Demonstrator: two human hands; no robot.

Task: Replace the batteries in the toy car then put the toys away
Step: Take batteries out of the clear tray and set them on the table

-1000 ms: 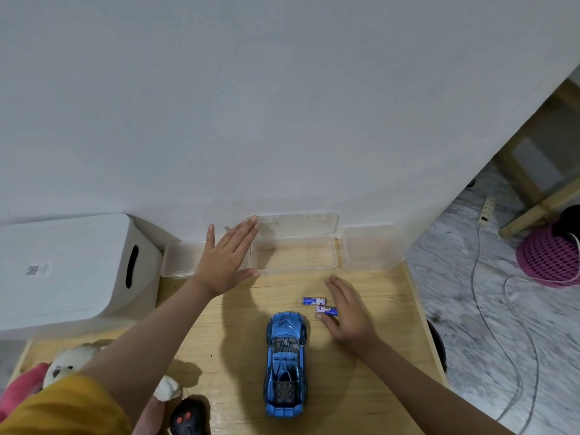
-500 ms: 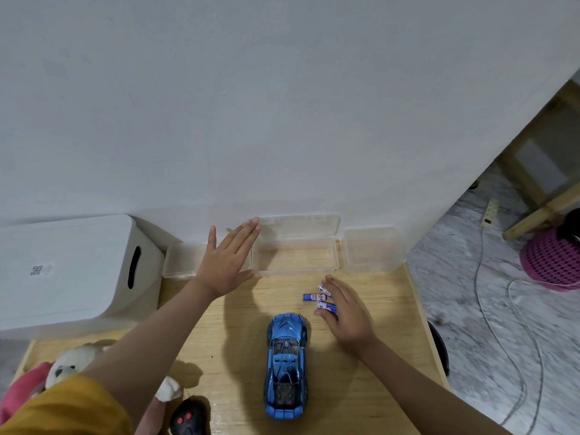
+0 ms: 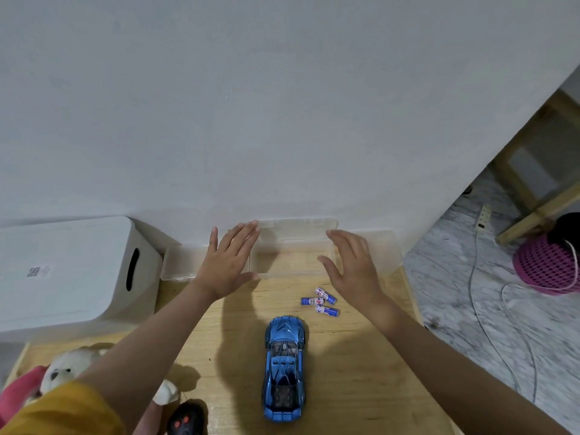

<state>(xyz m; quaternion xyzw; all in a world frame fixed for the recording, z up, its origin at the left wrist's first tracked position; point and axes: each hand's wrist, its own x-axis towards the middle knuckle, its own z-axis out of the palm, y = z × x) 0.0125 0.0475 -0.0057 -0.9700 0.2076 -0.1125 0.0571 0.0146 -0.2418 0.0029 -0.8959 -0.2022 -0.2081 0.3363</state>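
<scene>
A blue toy car (image 3: 284, 367) sits upright on the wooden table (image 3: 361, 372), nose toward the wall. Three small blue-and-white batteries (image 3: 321, 302) lie loose just beyond its front right. My left hand (image 3: 227, 262) rests with straight fingers against the left end of a clear plastic box (image 3: 292, 265) by the wall. My right hand (image 3: 353, 266) hovers with spread fingers at the box's right end, above the batteries, holding nothing.
Two more clear boxes flank the middle one, on its left (image 3: 179, 262) and its right (image 3: 387, 252). A white storage bin (image 3: 72, 271) stands at the left. A plush toy (image 3: 67, 370) and a black remote (image 3: 186, 420) lie at the near left. The table's right edge drops to the floor.
My right hand has let go of the batteries and risen toward the clear box's right end. Three batteries now lie together on the table. The left hand has stayed put.
</scene>
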